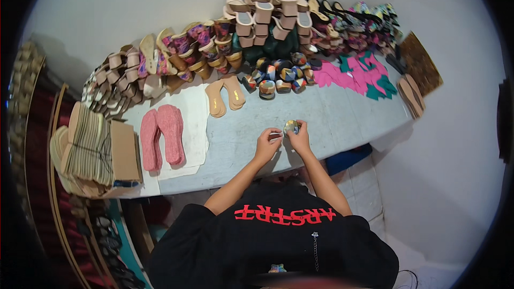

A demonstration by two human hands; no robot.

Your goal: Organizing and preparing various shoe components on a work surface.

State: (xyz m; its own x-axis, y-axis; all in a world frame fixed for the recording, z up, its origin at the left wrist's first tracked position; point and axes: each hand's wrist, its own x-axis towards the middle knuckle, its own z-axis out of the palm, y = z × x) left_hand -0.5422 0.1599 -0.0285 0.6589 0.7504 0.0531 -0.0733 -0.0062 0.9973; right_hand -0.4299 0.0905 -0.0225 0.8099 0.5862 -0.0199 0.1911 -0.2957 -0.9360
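Over the near part of the table, my right hand [301, 138] is closed on a small rounded multicoloured piece [290, 126], with yellow, grey and dark patches. It resembles the patterned shoe heels [267, 86] grouped farther back. Just to its left, my left hand [266, 147] has its fingers pinched together around a small reddish-brown piece [274, 137], whose kind is too small to tell. The two hands are close together, with the fingertips of the left near the multicoloured piece.
Pink insoles [163, 136] lie in stacks at left, beside a cardboard box [125, 150] and bundled soles [88, 142]. Tan insole pieces [225, 96], wedge sandals [201, 48], block-heeled sandals [262, 13] and pink and green scraps [358, 77] line the back of the pale table [241, 144].
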